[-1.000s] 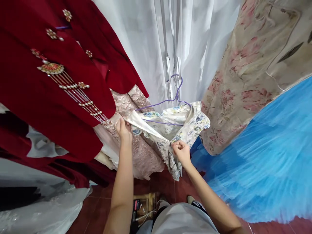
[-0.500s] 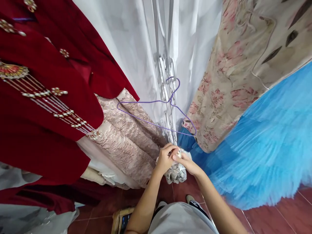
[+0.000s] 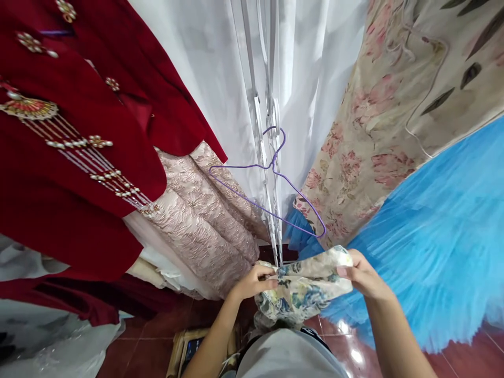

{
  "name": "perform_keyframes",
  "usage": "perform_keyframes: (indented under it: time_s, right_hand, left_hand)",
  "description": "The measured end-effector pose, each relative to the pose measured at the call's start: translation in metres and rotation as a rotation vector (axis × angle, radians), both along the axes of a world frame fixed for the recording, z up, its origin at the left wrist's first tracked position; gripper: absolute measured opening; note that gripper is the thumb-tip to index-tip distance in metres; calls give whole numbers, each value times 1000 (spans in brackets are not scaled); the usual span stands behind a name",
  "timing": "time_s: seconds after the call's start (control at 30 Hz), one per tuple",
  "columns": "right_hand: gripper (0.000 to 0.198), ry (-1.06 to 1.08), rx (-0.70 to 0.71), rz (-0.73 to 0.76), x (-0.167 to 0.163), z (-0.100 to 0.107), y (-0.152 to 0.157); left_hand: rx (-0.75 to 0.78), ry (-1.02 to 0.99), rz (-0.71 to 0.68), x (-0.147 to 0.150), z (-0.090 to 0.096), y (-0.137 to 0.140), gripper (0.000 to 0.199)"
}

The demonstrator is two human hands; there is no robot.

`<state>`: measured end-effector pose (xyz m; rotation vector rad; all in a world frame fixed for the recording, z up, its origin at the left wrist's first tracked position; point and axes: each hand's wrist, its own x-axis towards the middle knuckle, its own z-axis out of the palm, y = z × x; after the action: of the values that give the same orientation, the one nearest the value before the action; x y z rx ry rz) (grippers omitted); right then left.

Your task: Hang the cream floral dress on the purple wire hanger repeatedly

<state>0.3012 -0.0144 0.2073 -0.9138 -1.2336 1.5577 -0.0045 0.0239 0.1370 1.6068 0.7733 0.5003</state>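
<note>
A floral garment (image 3: 303,294), cream with blue and yellow print, is stretched between my two hands in front of my body. My left hand (image 3: 255,283) pinches its left side, thumb and fingers closed on the cloth. At its right end my right hand (image 3: 364,275) grips the edge, with the thumb on top. Just beyond the garment hangs a purple wire hanger (image 3: 271,167), bare and tilted, its hook at a white metal stand (image 3: 258,121). Neither hand touches the hanger. The garment's exact kind cannot be made out.
At left hang a red velvet garment (image 3: 118,105) with beaded trim and a pink brocade skirt (image 3: 205,220). To the right are a floral dress (image 3: 354,136) and blue tulle (image 3: 433,236). A white curtain (image 3: 197,58) hangs behind. A wooden stool-like object (image 3: 179,349) stands on red tiles.
My hands were close together on the bunched garment. Now they are apart, the right one farther right, and the cloth is spread between them. The hanger has swung slightly.
</note>
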Motion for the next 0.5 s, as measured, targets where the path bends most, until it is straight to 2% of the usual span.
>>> perform_keyframes:
  time_s: [0.1,0.23,0.3,0.4,0.5]
  right_hand:
    - [33,-43,86,-55,24,16,24]
    - [30,-77,271,-200,40,41,72]
    - [33,-128,380,-225,42,50,98]
    - [37,-140,482,-239,30,58,138]
    - [39,-42,479,-238,0,65,169]
  left_hand:
    - [32,-53,111,2,20,-6,61]
    - [10,-205,194,14,37,-19,69]
    - [40,-154,232,20,44,-25,62]
    - [165,16,299,24,56,-28,42]
    - [307,88,377,22,67,-23,30]
